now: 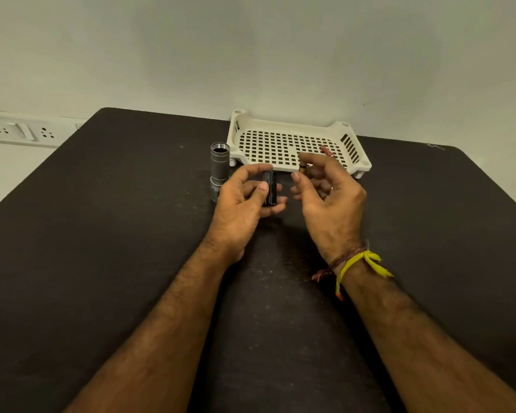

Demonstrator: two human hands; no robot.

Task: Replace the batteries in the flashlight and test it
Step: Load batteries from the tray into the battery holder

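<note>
Far left on the wall I note a white socket plate (18,131); no readable markings. On the dark tabletop (102,234), grey flashlight body (219,165) stands upright, open threaded end up, just left of a white perforated basket (295,144). Left hand (245,201) grips a black battery holder (269,189); I can read no label on it. Right hand (328,192) pinches a small battery (303,168) between thumb and forefinger. A reddish battery (326,150) lies in the basket.

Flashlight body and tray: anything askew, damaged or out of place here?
Nothing stands out. The flashlight body stands upright, open end up, beside the white tray. The left hand holds a black battery holder.
</note>
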